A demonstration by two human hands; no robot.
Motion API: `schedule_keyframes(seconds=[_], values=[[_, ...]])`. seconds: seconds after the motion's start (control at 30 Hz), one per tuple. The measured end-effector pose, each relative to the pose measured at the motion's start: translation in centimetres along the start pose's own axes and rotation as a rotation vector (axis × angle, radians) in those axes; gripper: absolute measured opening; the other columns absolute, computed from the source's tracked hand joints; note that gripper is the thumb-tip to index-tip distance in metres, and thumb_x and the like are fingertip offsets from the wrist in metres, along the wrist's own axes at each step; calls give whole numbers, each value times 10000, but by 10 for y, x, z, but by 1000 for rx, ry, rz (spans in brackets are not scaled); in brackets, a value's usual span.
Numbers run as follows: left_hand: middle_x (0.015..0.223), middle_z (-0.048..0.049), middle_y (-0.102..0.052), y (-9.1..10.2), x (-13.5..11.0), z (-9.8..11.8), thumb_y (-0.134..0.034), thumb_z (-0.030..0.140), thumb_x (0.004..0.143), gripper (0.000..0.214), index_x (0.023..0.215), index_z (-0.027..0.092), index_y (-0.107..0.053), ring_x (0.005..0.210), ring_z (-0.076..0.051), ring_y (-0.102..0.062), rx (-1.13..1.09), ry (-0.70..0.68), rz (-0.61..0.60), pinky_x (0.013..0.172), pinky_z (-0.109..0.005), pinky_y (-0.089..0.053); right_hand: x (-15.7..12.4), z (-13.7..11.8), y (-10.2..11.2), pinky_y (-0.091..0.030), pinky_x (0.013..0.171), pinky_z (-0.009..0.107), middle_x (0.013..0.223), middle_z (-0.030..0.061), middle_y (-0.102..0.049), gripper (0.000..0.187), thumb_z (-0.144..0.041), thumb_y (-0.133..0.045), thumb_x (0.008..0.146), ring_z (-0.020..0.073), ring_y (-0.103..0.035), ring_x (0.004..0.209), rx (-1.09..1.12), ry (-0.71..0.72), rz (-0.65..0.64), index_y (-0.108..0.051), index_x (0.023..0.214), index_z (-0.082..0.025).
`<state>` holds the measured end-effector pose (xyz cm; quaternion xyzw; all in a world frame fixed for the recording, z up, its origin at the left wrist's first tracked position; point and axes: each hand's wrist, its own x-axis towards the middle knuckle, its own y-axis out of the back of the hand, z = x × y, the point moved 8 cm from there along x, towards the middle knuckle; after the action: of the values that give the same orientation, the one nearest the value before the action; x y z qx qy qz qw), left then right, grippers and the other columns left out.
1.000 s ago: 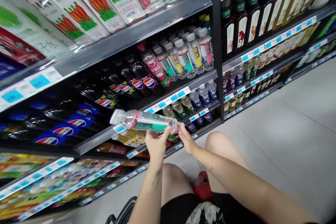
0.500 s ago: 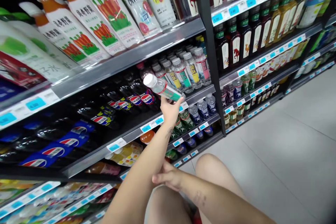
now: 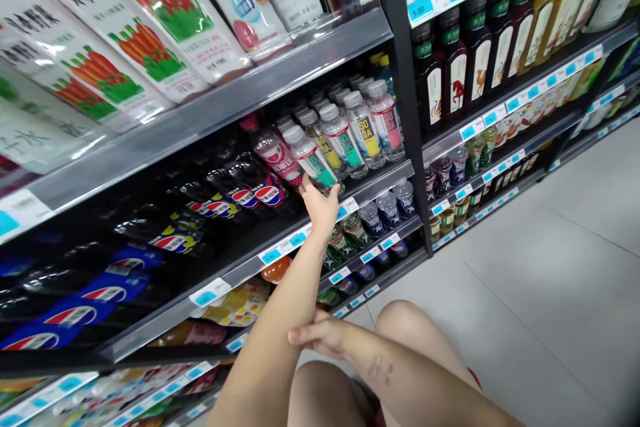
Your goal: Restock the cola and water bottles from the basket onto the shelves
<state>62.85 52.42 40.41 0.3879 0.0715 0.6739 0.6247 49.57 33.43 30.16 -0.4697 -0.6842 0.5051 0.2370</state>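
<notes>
My left hand [image 3: 321, 205] is wrapped around the lower part of a clear soda water bottle [image 3: 314, 161] with a white cap and a green label. The bottle stands nearly upright at the shelf's front, in line with other soda water bottles [image 3: 367, 130] with yellow, green and pink labels. On its left leans a pink drink bottle [image 3: 276, 153]. Lower down, my right hand [image 3: 323, 335] grips my left forearm, thumb in front and the other fingers partly hidden behind it.
The shelf's front edge [image 3: 360, 195] carries price tags. Dark cola bottles [image 3: 250, 190] lie to the left, and a shelf above holds large carrot juice bottles [image 3: 145, 47]. A black upright post [image 3: 397, 47] divides the racks. My knees [image 3: 405, 327] are above the tiled floor [image 3: 525, 267].
My left hand has brought the soda water bottle from a tilted position in front of the row to nearly upright in the row. My right hand stays at my left forearm. The view has shifted slightly.
</notes>
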Motion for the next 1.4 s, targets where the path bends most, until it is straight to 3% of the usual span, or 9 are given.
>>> schedule_keyframes(seconds=[0.13, 0.27, 0.53, 0.87, 1.0, 1.2, 1.4], values=[[1470, -215, -436, -5, -3, -2, -715, 181, 834, 733, 1489, 168, -386, 1397, -319, -493, 2, -62, 3, 1172, -466, -435, 5, -2, 1, -381, 1167, 490, 1213, 160, -697, 944, -517, -1022, 287, 369, -568, 1296, 37, 20, -13, -735, 1093, -116], [1501, -252, -413, -1, -5, -1, -707, 259, 861, 767, 1527, 144, -343, 1375, -363, -513, 84, -36, 39, 1122, -483, -478, 6, -7, 1, -384, 1164, 465, 1189, 146, -705, 847, -491, -1023, 348, 353, -580, 1282, 61, 45, -40, -732, 1052, -121], [1463, -294, -520, -6, -4, -7, -648, 408, 905, 798, 1568, 113, -316, 1244, -448, -608, 292, 92, 32, 1033, -598, -490, 11, -8, 28, -464, 1017, 442, 1015, 105, -716, 848, -484, -996, 232, 325, -632, 1094, 79, 53, 167, -729, 964, -148], [1363, -342, -574, -10, -5, -1, -595, 296, 918, 771, 1564, 16, -282, 1233, -448, -609, 314, 105, 17, 1016, -576, -492, 1, -29, 26, -435, 1060, 460, 1027, 76, -692, 680, -430, -978, 343, 298, -609, 1081, 46, 133, 89, -736, 924, -176], [1317, -292, -629, -4, -2, -12, -671, 374, 875, 786, 1530, 66, -363, 1185, -429, -645, 313, 92, 18, 998, -549, -511, 7, -20, 33, -424, 1076, 462, 1014, 88, -702, 682, -410, -969, 323, 312, -615, 1088, 18, 72, 133, -753, 918, -157], [1133, -152, -735, -4, -6, -13, -720, 411, 847, 741, 1483, 180, -421, 1000, -349, -719, 200, 35, -38, 949, -492, -546, 12, -18, 29, -427, 1079, 488, 1064, 79, -693, 657, -372, -960, 325, 341, -580, 1165, -24, 32, 82, -757, 920, -178], [1297, -270, -625, -1, 2, -11, -719, 359, 855, 779, 1524, 94, -423, 1179, -421, -648, 313, 78, 41, 1029, -542, -501, 11, -28, 27, -429, 1066, 474, 1019, 76, -686, 625, -389, -939, 352, 327, -596, 1113, 11, 83, 92, -747, 906, -172]])
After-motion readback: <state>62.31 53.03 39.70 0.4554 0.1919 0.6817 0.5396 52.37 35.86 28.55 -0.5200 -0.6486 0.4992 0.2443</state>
